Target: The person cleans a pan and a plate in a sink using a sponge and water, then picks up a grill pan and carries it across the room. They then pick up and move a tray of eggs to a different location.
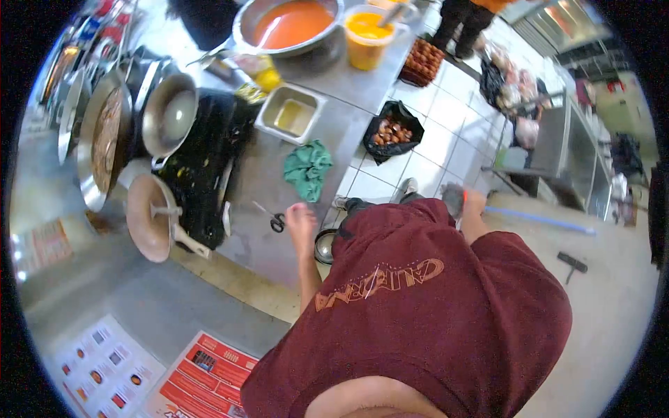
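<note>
My left hand is over the front edge of the steel worktop, fingers loosely curled, with nothing visible in them. Just left of its fingertips lie black-handled scissors. A crumpled green cloth rests a little farther up. Down by my right side is my right hand. It overlaps a long blue handle with an orange collar and a grey head. Whether the fingers grip that handle cannot be made out.
A steel pan with yellowish liquid, a bowl of orange liquid and a bucket stand farther back. Several woks and a frying pan are at left. On the floor are a black bag of brown round items and a crate.
</note>
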Tool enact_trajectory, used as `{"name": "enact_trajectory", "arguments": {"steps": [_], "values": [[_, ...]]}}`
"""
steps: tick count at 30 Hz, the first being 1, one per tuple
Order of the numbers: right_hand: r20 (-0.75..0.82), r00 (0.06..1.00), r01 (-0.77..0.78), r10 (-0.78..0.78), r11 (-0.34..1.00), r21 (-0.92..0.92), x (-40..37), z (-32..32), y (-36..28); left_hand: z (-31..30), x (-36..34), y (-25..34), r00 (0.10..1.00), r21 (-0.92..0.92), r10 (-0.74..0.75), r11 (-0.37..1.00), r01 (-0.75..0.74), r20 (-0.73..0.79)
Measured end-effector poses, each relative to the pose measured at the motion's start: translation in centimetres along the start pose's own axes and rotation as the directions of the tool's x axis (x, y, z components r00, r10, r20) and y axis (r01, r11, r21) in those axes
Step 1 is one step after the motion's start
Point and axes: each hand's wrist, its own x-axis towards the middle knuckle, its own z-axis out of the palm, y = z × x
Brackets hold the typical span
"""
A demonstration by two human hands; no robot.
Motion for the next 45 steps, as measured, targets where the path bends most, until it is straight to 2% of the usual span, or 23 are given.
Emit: {"name": "enact_trajectory", "arguments": {"steps": [2,4,6,7,8,9,11,13,14,16,18,20,22,24,27,30,34,35,36,37,38,42,45], "values": [[0.074,0.995,-0.087,0.067,0.947,0.310,-4.0,-1.0,9.0,4.8,0.6,0.0,0.927,0.400,-0.051,0.910,-0.110,0.370],[0.349,0.903,-0.399,0.252,0.792,0.461,-5.2,0.4,15.1,9.0,3.1,-2.2,0.785,0.602,-0.064,0.681,-0.417,0.617],[0.692,0.638,-0.739,0.337,0.519,0.429,-5.2,1.6,20.4,13.4,5.0,-2.5,0.789,0.633,-0.093,0.658,-0.409,0.607],[0.603,0.727,-0.682,0.328,0.443,0.582,-8.6,-0.2,18.7,15.7,5.7,-2.4,0.793,0.646,-0.104,0.647,-0.404,0.600],[0.567,0.818,-0.542,0.097,0.462,0.702,-7.7,5.0,24.4,18.1,5.9,-2.1,0.830,0.623,-0.061,0.692,-0.365,0.554],[0.638,0.681,-0.723,0.359,0.468,0.509,-8.8,-0.3,20.4,20.0,6.1,-2.0,0.868,0.595,-0.026,0.738,-0.318,0.495],[0.615,0.690,-0.722,0.381,0.419,0.550,-8.2,2.5,23.9,22.6,7.9,-3.3,0.895,0.691,0.181,0.579,-0.432,0.408],[0.609,0.668,-0.744,0.428,0.391,0.542,-7.5,1.4,24.5,24.1,9.8,-8.2,0.909,0.450,0.191,0.819,-0.356,0.370],[0.595,0.669,-0.743,0.445,0.392,0.543,-6.4,0.6,24.6,25.0,9.7,-9.4,0.921,0.399,-0.007,0.903,-0.162,0.391],[0.550,0.693,-0.721,0.467,0.428,0.545,-3.8,-0.8,25.3,26.5,8.6,-11.1,0.864,0.425,-0.342,0.889,0.170,0.370],[0.494,0.739,-0.673,0.457,0.478,0.564,0.3,-3.9,24.6,29.8,6.8,-11.7,0.836,0.607,-0.452,0.771,0.192,0.310],[0.473,0.831,-0.552,0.293,0.547,0.629,5.5,-6.5,24.9,34.1,5.7,-11.0,0.830,0.693,-0.459,0.709,0.128,0.316],[0.375,0.895,-0.446,0.241,0.473,0.760,9.2,-14.0,20.8,38.4,5.8,-10.1,0.822,0.744,-0.465,0.664,0.077,0.330],[0.338,0.908,-0.418,0.247,0.498,0.760,14.1,-10.7,21.4,42.3,6.4,-9.1,0.810,0.782,-0.486,0.621,0.055,0.329],[0.397,0.896,-0.443,0.198,0.384,0.810,19.6,-15.5,17.7,48.8,9.3,-8.5,0.797,0.828,-0.526,0.558,0.061,0.296],[0.269,0.952,-0.305,0.144,0.482,0.821,24.7,-15.5,15.9,55.9,14.1,-7.8,0.776,0.863,-0.577,0.497,0.089,0.252],[0.199,0.965,-0.255,0.173,0.421,0.870,28.6,-21.0,12.8,73.1,22.2,-5.4,0.765,0.846,-0.600,0.513,0.143,0.234],[0.180,0.964,-0.243,0.194,0.382,0.891,29.8,-22.6,12.1,79.9,21.8,-4.1,0.807,0.858,-0.546,0.503,0.099,0.227],[0.163,0.963,-0.231,0.216,0.342,0.911,31.2,-24.5,11.6,86.1,23.1,-3.8,0.776,0.844,-0.458,0.508,-0.172,0.434],[0.133,0.965,-0.194,0.225,0.279,0.940,32.6,-26.6,11.1,92.7,18.3,-1.7,0.643,0.627,-0.286,0.671,-0.395,0.711],[0.104,0.965,-0.157,0.239,0.211,0.965,33.9,-28.9,10.5,99.1,18.0,-0.8,0.576,0.626,-0.278,0.512,-0.588,0.769],[0.020,0.924,-0.033,0.382,0.027,0.999,41.3,-35.5,11.0,117.2,7.0,3.4,0.455,0.558,-0.326,0.549,-0.622,0.828],[0.083,0.846,0.075,0.527,-0.271,0.960,50.3,-38.5,14.9,124.5,-0.5,3.8,0.336,0.468,-0.328,0.557,-0.686,0.883]]}}
